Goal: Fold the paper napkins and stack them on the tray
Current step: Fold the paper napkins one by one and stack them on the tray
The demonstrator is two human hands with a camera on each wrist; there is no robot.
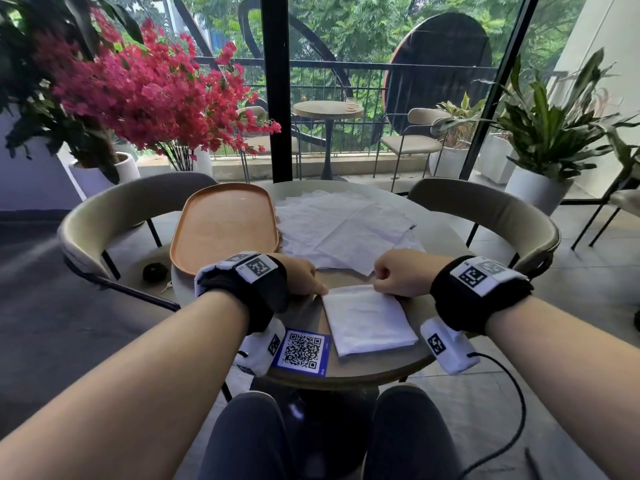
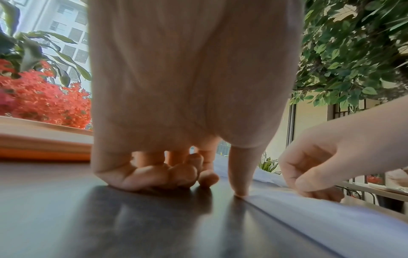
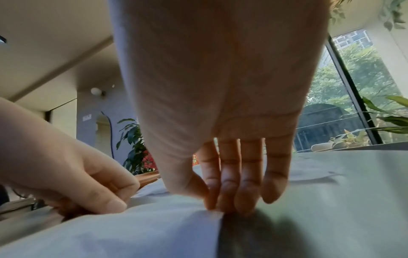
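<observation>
A folded white napkin (image 1: pixel 367 320) lies on the round table (image 1: pixel 374 370) in front of me. My left hand (image 1: pixel 301 275) sits at its far left corner. The thumb (image 2: pixel 240 174) presses straight down on the napkin's edge (image 2: pixel 331 218), and the other fingers (image 2: pixel 165 174) are curled under the palm on the tabletop. My right hand (image 1: pixel 398 271) is at the far right corner, where thumb and fingers (image 3: pixel 229 192) pinch the napkin's edge (image 3: pixel 132 232). An orange oval tray (image 1: pixel 225 220) with nothing on it stands at the back left. A pile of unfolded napkins (image 1: pixel 346 226) lies beside it.
A blue QR-code card (image 1: pixel 301 351) lies near the table's front edge, left of the folded napkin. Curved chairs stand at the left (image 1: pixel 114 209) and right (image 1: pixel 485 209). A small black object (image 1: pixel 156 271) sits on the left chair's seat. Potted plants line the window.
</observation>
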